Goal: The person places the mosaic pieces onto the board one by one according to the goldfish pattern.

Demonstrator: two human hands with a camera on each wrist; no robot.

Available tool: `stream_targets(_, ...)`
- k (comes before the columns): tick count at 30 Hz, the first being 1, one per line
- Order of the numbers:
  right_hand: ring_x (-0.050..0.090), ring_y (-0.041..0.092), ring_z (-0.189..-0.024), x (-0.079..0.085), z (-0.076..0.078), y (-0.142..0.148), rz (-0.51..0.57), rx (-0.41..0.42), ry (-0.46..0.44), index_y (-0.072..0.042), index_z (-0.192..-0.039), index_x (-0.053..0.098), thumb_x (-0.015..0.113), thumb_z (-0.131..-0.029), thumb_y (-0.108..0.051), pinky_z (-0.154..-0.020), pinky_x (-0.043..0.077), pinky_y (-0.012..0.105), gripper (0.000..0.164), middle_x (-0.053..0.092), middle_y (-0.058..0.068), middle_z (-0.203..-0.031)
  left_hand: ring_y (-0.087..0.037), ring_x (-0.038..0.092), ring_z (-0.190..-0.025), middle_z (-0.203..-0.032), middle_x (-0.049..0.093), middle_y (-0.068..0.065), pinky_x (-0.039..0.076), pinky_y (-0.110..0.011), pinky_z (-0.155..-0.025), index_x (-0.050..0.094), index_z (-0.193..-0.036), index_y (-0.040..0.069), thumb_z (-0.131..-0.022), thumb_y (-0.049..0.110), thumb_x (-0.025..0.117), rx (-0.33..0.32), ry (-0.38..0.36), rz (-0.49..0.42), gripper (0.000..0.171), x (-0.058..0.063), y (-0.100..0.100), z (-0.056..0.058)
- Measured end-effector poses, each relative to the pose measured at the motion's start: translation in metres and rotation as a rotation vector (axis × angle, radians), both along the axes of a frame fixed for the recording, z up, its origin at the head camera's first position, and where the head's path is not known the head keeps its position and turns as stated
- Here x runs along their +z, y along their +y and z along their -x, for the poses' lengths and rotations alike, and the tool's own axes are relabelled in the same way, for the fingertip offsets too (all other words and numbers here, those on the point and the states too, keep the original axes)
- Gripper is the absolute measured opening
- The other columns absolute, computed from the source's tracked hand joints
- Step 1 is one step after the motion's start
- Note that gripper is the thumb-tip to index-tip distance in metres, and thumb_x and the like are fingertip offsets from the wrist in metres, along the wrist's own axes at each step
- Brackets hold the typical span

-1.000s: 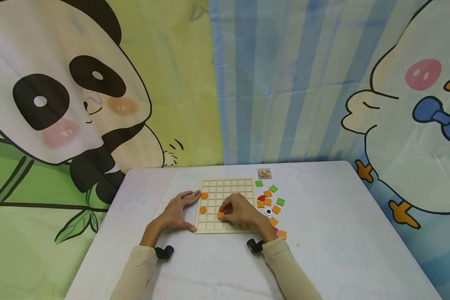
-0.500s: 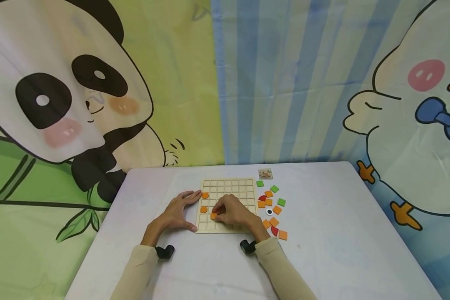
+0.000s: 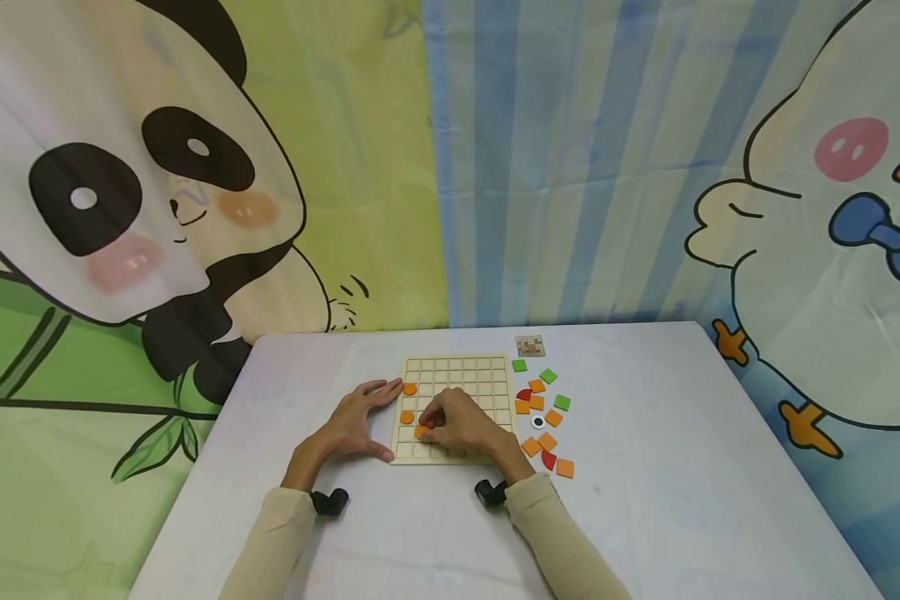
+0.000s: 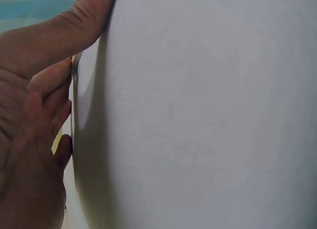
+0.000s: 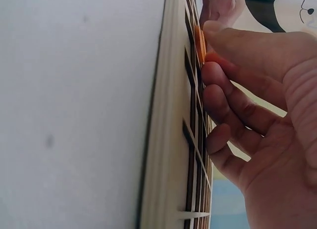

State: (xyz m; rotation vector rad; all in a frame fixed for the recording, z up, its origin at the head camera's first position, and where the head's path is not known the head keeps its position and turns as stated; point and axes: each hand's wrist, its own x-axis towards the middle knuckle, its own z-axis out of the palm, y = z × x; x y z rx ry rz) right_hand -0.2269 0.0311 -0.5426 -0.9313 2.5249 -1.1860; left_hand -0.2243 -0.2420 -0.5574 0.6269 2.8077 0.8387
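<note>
A pale wooden grid board (image 3: 457, 371) lies on the white table. My left hand (image 3: 354, 423) is spread along its left side, thumb at the near corner and fingertips at the left edge. In the left wrist view this hand (image 4: 37, 105) shows the thumb and fingers apart. My right hand (image 3: 461, 421) pinches a small orange tile (image 3: 422, 432) between thumb and forefinger, low over the board's lower left squares. The right wrist view shows this tile (image 5: 200, 43) right at the grid ridges. Two orange round pieces, an upper one (image 3: 410, 389) and a lower one (image 3: 407, 417), sit in the left column.
Right of the board lie loose orange squares (image 3: 565, 468), green squares (image 3: 548, 376), red quarter-round pieces (image 3: 548, 461) and a white ring-shaped piece with a dark centre (image 3: 537, 422). A small patterned card (image 3: 529, 346) lies behind them. Printed curtains (image 3: 570, 167) hang behind the table.
My right hand has slid left across the board with the orange tile, toward the lower round piece. The left hand has stayed at the board's left edge.
</note>
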Motion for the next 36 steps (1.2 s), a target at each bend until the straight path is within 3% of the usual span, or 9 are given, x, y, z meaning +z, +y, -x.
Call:
stream_targets(14,0.063,0.001,-0.075,-0.005,0.0009,-0.0035,-0.011,-0.004,0.042,-0.01,-0.096,0.084,0.087,-0.092,-0.013,-0.071,0.055,0.019,0.006,0.076,-0.004,-0.087,-0.043,0.031,-0.164,-0.178,0.039,-0.002,0.031,-0.081,-0.122,0.041,-0.17,0.021,-0.056,0.051,0.108,-0.011,0.008,-0.002,0.135,0.0001,0.0005,-0.0004)
stream_targets(25,0.065,0.003,-0.081,-0.0018,-0.0034,-0.0036,-0.021,0.002,0.075,-0.009,-0.099,0.085,0.085,-0.094,-0.013,-0.077,0.057,0.02,0.007,0.08,0.0,-0.094,-0.042,0.03,-0.165,-0.178,0.039,-0.002,0.031,-0.079,-0.123,0.04,-0.17,0.024,-0.057,0.05,0.108,-0.008,-0.007,0.008,0.135,0.0001,0.0001,0.0003)
stream_targets(36,0.066,0.002,-0.079,0.0022,-0.0032,-0.0015,-0.011,-0.022,0.04,-0.009,-0.103,0.086,0.087,-0.093,-0.016,-0.075,0.057,0.02,0.012,0.08,-0.003,-0.093,-0.042,0.03,-0.165,-0.178,0.04,-0.002,0.031,-0.079,-0.123,0.04,-0.171,0.026,-0.056,0.049,0.108,-0.002,-0.01,0.013,0.135,-0.001,0.0,0.0013)
